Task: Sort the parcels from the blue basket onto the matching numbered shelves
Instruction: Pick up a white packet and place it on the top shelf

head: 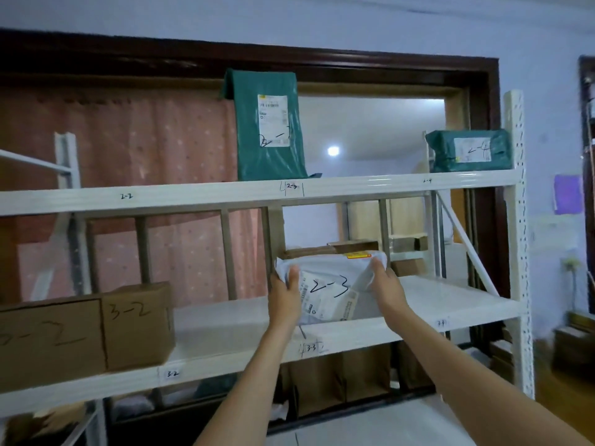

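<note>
A white plastic mailer parcel (331, 284) marked "2-3" is held up in front of the lower shelf (225, 358), above its "3-3" label. My left hand (285, 297) grips its left edge and my right hand (386, 284) grips its right edge. On the upper shelf (193, 196), a tall green parcel (267, 127) marked "2-3" stands upright above the "2-3" label. A second green parcel (470, 151) marked "2-4" lies at the shelf's right end. The blue basket is out of view.
Two brown cartons (80, 333) marked "3-2" sit at the left of the lower shelf. More cartons (347, 378) stand under it. A white perforated upright (518, 220) bounds the rack on the right, and a pink curtain (145, 140) hangs behind.
</note>
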The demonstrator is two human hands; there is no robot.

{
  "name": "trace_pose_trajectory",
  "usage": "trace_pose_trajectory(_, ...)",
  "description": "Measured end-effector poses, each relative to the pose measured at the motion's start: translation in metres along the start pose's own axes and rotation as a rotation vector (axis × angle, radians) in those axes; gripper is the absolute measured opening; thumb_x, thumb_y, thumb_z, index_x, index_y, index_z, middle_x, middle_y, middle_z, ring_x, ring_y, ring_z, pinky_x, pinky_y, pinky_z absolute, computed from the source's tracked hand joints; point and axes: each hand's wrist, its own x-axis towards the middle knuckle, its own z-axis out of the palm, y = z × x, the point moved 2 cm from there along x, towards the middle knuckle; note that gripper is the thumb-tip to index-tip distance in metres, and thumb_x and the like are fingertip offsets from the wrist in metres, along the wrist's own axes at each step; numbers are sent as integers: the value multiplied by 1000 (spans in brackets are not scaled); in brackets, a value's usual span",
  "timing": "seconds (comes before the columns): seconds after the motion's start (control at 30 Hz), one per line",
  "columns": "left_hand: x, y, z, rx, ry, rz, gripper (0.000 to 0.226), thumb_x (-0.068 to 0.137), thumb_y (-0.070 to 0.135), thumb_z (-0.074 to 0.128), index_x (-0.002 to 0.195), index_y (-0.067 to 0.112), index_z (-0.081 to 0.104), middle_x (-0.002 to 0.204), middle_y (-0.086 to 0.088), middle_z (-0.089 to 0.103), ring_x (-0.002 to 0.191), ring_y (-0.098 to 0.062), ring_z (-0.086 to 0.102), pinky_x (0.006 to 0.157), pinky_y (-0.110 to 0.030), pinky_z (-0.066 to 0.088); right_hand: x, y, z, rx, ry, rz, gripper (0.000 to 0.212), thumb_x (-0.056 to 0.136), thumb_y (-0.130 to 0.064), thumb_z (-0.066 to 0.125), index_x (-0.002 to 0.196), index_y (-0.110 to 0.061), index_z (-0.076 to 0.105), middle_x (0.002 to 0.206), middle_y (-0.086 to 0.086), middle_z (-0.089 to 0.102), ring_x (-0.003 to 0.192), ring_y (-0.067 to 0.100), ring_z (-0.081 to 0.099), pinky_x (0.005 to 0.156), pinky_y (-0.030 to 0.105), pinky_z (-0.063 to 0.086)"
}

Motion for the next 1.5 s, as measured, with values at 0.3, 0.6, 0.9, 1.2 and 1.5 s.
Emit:
trace_pose_trajectory(0.3, 26, 44, -20, 22, 32, 51, 62, 96, 64, 40, 131, 13, 42, 109, -11, 66, 99, -30, 65, 86, -49, 56, 4, -51, 14, 17, -17, -102, 41, 104, -54, 29, 111, -20, 50, 111, 10, 61, 98, 26, 58, 84, 36, 48)
trace_pose_trajectory(0.6, 45, 82, -89, 86, 142, 141, 63, 97, 64, 39, 135, 13, 39, 115, -5, 62, 100, -23, 61, 85, -35, 51, 1, -94, 77, 59, -96, -158, 63, 99, -65, 28, 129, -13, 48, 117, 12, 61, 98, 26, 62, 79, 38, 51)
trace_pose_trajectory(0.9, 62, 115, -216, 188, 347, 199, 58, 101, 54, 41, 134, 6, 47, 115, -12, 64, 101, -25, 62, 76, -32, 47, -29, -147, 191, 131, -261, -185, 57, 94, -61, 36, 125, -16, 53, 118, 8, 62, 109, 30, 61, 99, 46, 45)
trace_pose_trajectory(1.2, 110, 125, -320, 308, 481, 244, 72, 95, 67, 41, 96, -2, 64, 102, -31, 63, 83, -44, 64, 68, -43, 52, -53, -184, 290, 88, -274, -308, 55, 103, -47, 29, 134, -5, 47, 126, 13, 56, 105, 27, 50, 85, 35, 37)
trace_pose_trajectory(1.5, 175, 160, -271, 164, 323, 390, 52, 99, 55, 47, 66, 15, 45, 63, -10, 52, 57, -27, 47, 54, -35, 36, -18, -226, 253, 118, -43, -399, 50, 102, -45, 35, 125, -5, 55, 118, 10, 61, 102, 27, 57, 78, 32, 46)
